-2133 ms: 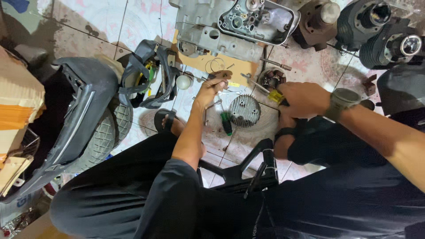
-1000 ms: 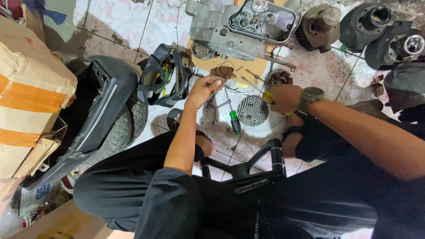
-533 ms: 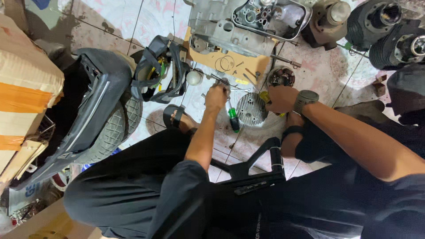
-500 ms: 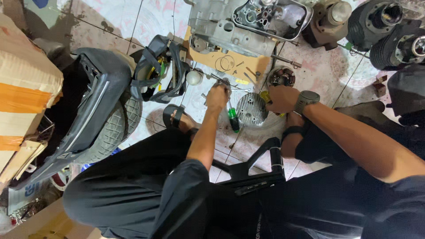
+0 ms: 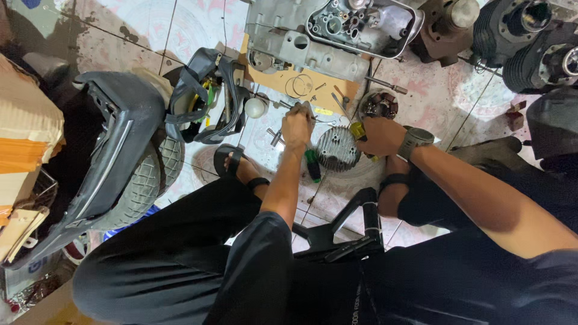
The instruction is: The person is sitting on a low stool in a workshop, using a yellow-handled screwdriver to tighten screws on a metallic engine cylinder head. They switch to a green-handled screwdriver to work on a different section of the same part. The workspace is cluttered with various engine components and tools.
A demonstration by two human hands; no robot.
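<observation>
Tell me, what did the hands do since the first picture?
The left hand moved forward from the round finned metal part to the small tools lying by the cardboard sheet. The right hand stayed by that part's edge, gripping a yellow-handled tool. The green screwdriver and grey engine case stayed put.

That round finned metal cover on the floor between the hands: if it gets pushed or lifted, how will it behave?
The round finned cover looks like cast metal, so probably rigid and heavy for its size. It lies flat on the tiled floor, so it should slide rather than roll. The fins likely give fingers some purchase, though any oil could make it slippery.
</observation>
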